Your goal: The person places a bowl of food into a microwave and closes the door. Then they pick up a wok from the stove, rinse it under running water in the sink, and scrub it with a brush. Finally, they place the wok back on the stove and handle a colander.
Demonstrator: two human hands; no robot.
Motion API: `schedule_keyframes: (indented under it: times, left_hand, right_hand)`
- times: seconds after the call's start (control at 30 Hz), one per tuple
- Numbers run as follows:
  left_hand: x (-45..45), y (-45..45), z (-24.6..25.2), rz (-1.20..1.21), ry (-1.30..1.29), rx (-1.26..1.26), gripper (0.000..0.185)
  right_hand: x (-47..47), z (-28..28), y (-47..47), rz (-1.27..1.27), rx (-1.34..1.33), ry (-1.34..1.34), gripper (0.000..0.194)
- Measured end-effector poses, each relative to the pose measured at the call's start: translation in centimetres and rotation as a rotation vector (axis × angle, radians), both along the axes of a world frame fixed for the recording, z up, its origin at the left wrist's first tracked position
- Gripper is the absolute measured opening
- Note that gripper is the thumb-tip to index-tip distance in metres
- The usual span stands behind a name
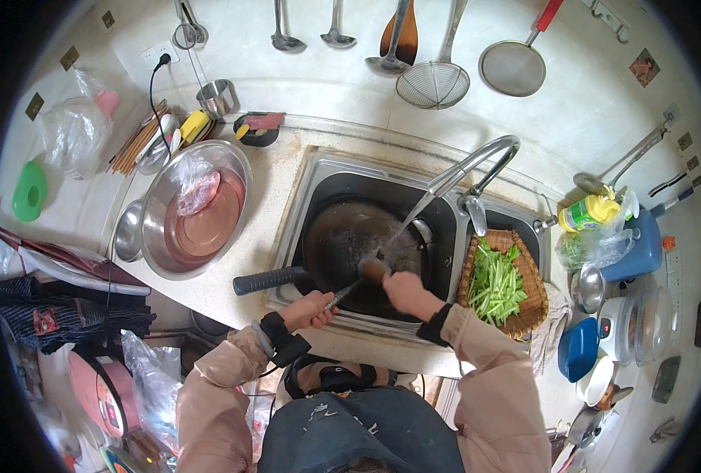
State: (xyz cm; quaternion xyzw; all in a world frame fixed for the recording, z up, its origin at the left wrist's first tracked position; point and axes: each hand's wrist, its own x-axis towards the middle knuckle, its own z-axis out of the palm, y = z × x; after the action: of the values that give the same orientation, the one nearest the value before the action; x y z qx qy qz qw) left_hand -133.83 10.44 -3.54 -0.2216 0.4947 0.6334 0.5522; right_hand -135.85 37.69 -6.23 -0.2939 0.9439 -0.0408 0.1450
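Note:
A dark wok (350, 236) with water in it sits in the left sink basin, its black handle (268, 280) jutting out over the counter. My left hand (310, 310) grips the thin handle of a metal utensil (346, 291), whose far end is hidden in the wok. In my right hand (409, 294) is a brown scrubbing brush (374, 271), pressed at the utensil's far end. Water runs from the chrome faucet (445, 180) into the wok, close to the brush.
A wicker basket (538, 295) of cut green stalks (495, 287) rests over the right basin. Left on the counter stands a steel bowl (241, 177) with bagged meat (199, 192) in reddish water. Ladles and strainers (433, 86) hang on the wall. A blue container (578, 350) stands at right.

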Motion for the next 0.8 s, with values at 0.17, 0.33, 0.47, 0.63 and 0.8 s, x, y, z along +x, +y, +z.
schedule_keyframes:
  times: [0.17, 0.33, 0.47, 0.63, 0.8]
  left_hand:
    - [0.0, 0.0, -0.1, -0.026, 0.091, 0.038, 0.04]
    - [0.0, 0.4, 0.0, -0.012, 0.077, -0.032, 0.039]
    - [0.6, 0.9, -0.3, -0.063, 0.269, -0.157, 0.041]
    - [1.3, 1.5, -1.4, -0.028, 0.302, -0.159, 0.041]
    - [1.5, 2.2, -1.2, -0.009, 0.267, -0.244, 0.04]
  right_hand:
    - [-1.1, -0.6, -0.2, -0.152, 0.046, 0.186, 0.013]
    - [-1.3, -0.6, -0.4, -0.022, -0.054, 0.026, 0.011]
    - [-0.9, 0.0, 0.0, -0.042, -0.082, 0.068, 0.014]
    - [-0.3, 1.0, 0.6, -0.033, 0.042, -0.02, 0.009]
    - [-0.3, 1.4, 0.3, 0.125, -0.117, -0.054, 0.009]
